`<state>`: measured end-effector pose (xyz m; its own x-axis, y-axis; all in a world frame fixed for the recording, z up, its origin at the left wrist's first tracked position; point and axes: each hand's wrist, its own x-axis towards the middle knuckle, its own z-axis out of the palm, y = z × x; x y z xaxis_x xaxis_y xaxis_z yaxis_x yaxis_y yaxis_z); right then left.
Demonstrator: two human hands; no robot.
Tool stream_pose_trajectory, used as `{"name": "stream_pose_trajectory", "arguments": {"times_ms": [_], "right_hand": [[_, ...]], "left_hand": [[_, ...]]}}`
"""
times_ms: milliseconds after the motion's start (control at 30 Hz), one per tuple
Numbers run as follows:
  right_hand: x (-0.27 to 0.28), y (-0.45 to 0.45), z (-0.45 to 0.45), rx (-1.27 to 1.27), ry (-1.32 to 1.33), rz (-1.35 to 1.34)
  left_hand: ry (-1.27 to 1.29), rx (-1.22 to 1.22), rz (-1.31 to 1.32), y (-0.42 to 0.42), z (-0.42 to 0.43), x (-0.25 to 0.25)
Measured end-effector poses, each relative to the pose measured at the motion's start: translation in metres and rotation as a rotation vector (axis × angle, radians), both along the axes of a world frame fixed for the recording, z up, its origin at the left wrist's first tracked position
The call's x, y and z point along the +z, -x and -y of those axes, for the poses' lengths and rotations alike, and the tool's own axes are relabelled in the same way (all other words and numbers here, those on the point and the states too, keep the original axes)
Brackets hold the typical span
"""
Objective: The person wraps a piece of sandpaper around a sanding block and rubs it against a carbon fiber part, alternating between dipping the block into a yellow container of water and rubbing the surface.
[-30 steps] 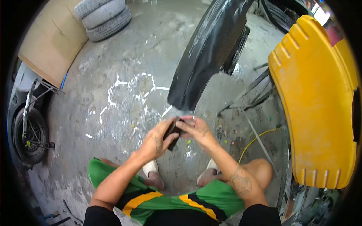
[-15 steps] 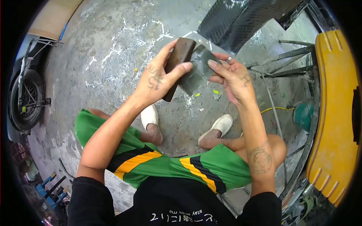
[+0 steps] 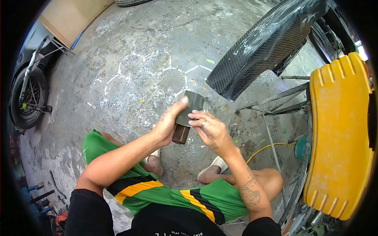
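Note:
A brown block (image 3: 180,135) is held in my left hand (image 3: 167,122), whose thumb presses a dark grey-green sheet (image 3: 193,103) against it. The sheet covers the block's upper part, and the block's lower end sticks out below. My right hand (image 3: 212,131), with a ring on one finger, has its fingertips closed on the sheet's right edge. Beyond my hands, to the upper right, a glossy black carbon-fibre-patterned panel (image 3: 256,55) extends over the floor, touched by neither hand.
A yellow ribbed panel (image 3: 334,133) rests on a dark metal stand (image 3: 283,98) at the right. A yellow hose (image 3: 271,145) runs by a green container (image 3: 300,148). At the left are a wheel (image 3: 29,98) and a tan board (image 3: 69,19).
The sheet, seen loose between my hands half a second ago, now lies over the block. My hands have come closer together and lower in view. The view has shifted too.

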<state>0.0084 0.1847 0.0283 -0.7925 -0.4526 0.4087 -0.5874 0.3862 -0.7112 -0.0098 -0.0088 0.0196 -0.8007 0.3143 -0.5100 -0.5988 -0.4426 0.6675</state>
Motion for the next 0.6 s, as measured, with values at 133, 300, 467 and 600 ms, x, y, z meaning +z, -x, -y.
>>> {"name": "stream_pose_trajectory", "arguments": {"times_ms": [133,300,467,600], "right_hand": [[0.017,0.006,-0.014,0.121,-0.017,0.02],[0.023,0.01,-0.021,-0.378,0.51,0.594],[0.003,0.02,-0.034,-0.297,0.835,1.017],[-0.003,0.02,-0.034,-0.257,0.762,1.051]], "left_hand": [[0.133,-0.007,-0.052,0.0,0.003,0.001],[0.279,-0.113,-0.299,0.001,-0.002,0.02],[0.264,-0.201,-0.346,-0.002,-0.005,0.022],[0.169,-0.154,-0.216,-0.003,-0.003,0.029]]}}
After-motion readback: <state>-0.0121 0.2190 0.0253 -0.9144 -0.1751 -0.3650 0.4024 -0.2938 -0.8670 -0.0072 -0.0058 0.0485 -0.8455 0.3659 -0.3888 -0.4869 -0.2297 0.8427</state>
